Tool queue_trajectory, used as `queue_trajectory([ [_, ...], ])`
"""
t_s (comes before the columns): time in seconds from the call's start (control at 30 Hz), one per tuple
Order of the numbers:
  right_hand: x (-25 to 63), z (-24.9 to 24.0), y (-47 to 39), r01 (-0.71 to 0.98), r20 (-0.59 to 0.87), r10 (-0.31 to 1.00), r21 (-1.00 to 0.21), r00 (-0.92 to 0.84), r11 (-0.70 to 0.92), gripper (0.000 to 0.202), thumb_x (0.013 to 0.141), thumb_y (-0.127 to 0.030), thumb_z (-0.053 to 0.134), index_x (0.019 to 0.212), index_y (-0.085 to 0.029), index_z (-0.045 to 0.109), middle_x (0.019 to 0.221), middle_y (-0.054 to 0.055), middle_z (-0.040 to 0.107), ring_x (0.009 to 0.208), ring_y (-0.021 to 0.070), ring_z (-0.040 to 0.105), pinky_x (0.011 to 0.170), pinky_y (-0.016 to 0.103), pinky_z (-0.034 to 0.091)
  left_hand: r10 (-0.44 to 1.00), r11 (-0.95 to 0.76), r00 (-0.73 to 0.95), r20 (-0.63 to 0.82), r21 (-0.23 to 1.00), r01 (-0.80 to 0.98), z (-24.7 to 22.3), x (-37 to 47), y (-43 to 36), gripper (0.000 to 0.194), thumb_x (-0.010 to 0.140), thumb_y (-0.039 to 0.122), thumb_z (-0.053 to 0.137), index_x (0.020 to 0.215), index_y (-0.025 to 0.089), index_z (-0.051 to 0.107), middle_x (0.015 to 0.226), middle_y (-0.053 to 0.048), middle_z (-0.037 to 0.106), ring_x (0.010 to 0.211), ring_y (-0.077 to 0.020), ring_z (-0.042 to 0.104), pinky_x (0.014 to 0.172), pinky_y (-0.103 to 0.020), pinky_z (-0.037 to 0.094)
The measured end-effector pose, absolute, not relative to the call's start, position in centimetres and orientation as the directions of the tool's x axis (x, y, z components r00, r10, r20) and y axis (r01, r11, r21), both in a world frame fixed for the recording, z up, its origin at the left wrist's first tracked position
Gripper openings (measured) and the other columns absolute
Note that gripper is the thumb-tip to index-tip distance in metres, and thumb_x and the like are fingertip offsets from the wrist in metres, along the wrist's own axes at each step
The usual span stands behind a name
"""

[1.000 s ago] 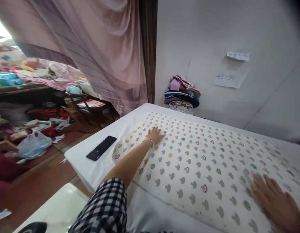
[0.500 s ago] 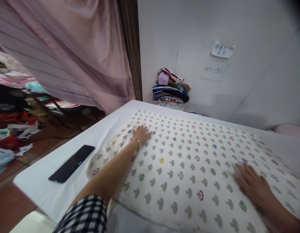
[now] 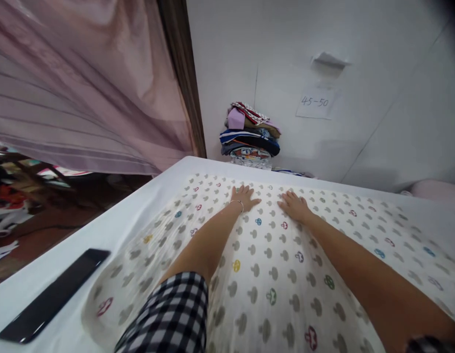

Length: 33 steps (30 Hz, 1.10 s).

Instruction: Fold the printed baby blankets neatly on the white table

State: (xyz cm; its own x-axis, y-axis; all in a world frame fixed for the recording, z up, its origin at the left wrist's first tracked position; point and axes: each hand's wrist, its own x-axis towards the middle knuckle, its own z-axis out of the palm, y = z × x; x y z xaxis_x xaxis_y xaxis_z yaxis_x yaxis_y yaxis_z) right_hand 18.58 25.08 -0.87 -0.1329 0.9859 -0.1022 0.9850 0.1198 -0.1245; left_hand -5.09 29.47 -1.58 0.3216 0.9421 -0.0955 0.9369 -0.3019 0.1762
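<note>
Mushroom-printed white cloth [image 3: 271, 255]: on the flat white table [image 3: 135, 215]
Left hand [image 3: 245, 198] and right hand [image 3: 295, 206]: on the cloth, apart
Black rectangular phone [image 3: 54, 295]: on the table, left of the cloth
Multicoloured folded-fabric stack [image 3: 249, 139]: behind the table
Pink draped curtain [image 3: 102, 88]: left of the stack

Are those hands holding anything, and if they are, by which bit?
Nothing looks held: the left hand and the right hand rest palm-down on the mushroom-print cloth, towards its far edge.

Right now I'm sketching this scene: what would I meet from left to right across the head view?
Glossy black rectangular phone, dark brown hanging strip, bare left hand, bare right hand, pale pink rounded object.
</note>
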Motion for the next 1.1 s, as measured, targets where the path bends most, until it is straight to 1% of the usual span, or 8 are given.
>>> queue_trajectory([
  [0.13,19.2,-1.4,26.6,0.99,-0.103,0.99,-0.12,-0.091,0.079,0.062,0.091,-0.055,0.018,0.142,-0.021,0.028,0.153,0.006,0.013,0.139,0.0243,0.01,0.109,0.052,0.011,0.946,-0.288,0.309,-0.097,0.18,0.94,-1.8,-5.3,30.0,0.078,0.08,0.072,0.013,0.144,0.027,0.022,0.153,-0.001,0.01,0.14,-0.0268,0.003,0.11,-0.056,0.004],
  [0.3,18.7,-0.7,26.6,0.984,-0.112,0.989,-0.155,-0.101,0.083,0.065,0.089,-0.058,0.018,0.143,-0.021,0.025,0.153,0.008,0.01,0.139,0.0267,0.006,0.107,0.055,0.012,0.951,-0.26,0.287,-0.112,0.203,0.944,-1.0,-5.4,30.0,0.073,0.082,0.069,0.015,0.142,0.03,0.026,0.153,-0.001,0.013,0.14,-0.0244,0.007,0.11,-0.054,0.007],
  [0.43,17.6,-1.2,27.0,0.982,-0.125,0.983,-0.149,-0.134,0.115,0.064,0.089,-0.058,0.017,0.143,-0.023,0.023,0.153,0.006,0.01,0.14,0.0256,0.005,0.108,0.056,0.008,0.972,-0.198,0.215,-0.091,0.166,0.966,-1.1,-6.1,30.9,0.075,0.08,0.07,0.017,0.143,0.03,0.025,0.153,0.0,0.01,0.14,-0.0265,0.004,0.11,-0.055,0.004],
  [0.57,17.2,-1.7,27.7,0.987,-0.121,0.986,-0.128,-0.111,0.096,0.063,0.089,-0.059,0.016,0.143,-0.026,0.025,0.153,0.004,0.01,0.139,0.0259,0.006,0.108,0.056,0.008,0.979,-0.159,0.176,-0.102,0.157,0.975,-1.5,-6.6,32.0,0.075,0.08,0.071,0.017,0.143,0.03,0.024,0.154,0.002,0.009,0.14,-0.0295,0.004,0.109,-0.058,0.006],
  [0.73,16.9,-0.8,26.6,0.985,-0.132,0.985,-0.142,-0.113,0.094,0.063,0.09,-0.057,0.017,0.142,-0.024,0.026,0.153,0.007,0.01,0.139,0.0274,0.006,0.107,0.056,0.007,0.979,-0.17,0.183,-0.09,0.139,0.976,-1.5,-6.7,32.1,0.074,0.082,0.069,0.015,0.144,0.029,0.024,0.153,0.002,0.009,0.14,-0.0269,0.006,0.11,-0.057,0.007],
  [0.83,16.1,-0.6,24.4,0.976,-0.087,0.981,-0.149,-0.172,0.158,0.065,0.089,-0.059,0.016,0.142,-0.023,0.027,0.153,0.008,0.009,0.139,0.0279,0.003,0.108,0.055,0.005,0.979,-0.18,0.191,-0.073,0.135,0.974,-1.5,-6.7,31.9,0.075,0.082,0.069,0.014,0.144,0.028,0.024,0.153,0.002,0.011,0.14,-0.0266,0.007,0.11,-0.056,0.009],
  [0.93,15.3,-0.8,22.6,0.951,-0.111,0.954,-0.172,-0.278,0.257,0.07,0.088,-0.063,0.012,0.145,-0.024,0.02,0.154,0.004,0.006,0.14,0.0254,0.002,0.109,0.05,0.003,0.982,-0.169,0.178,-0.062,0.136,0.976,-1.4,-6.7,31.8,0.077,0.081,0.069,0.014,0.145,0.025,0.022,0.153,-0.001,0.011,0.14,-0.026,0.006,0.11,-0.054,0.008],
  [1.1,14.8,-0.7,21.9,0.948,-0.102,0.956,-0.196,-0.276,0.252,0.07,0.088,-0.063,0.012,0.145,-0.024,0.02,0.154,0.004,0.008,0.14,0.0237,0.003,0.11,0.048,0.002,0.992,-0.107,0.116,-0.039,0.186,0.977,0.1,-6.4,31.4,0.074,0.084,0.066,0.015,0.144,0.024,0.023,0.153,-0.003,0.013,0.14,-0.0228,0.008,0.111,-0.051,0.011],
])
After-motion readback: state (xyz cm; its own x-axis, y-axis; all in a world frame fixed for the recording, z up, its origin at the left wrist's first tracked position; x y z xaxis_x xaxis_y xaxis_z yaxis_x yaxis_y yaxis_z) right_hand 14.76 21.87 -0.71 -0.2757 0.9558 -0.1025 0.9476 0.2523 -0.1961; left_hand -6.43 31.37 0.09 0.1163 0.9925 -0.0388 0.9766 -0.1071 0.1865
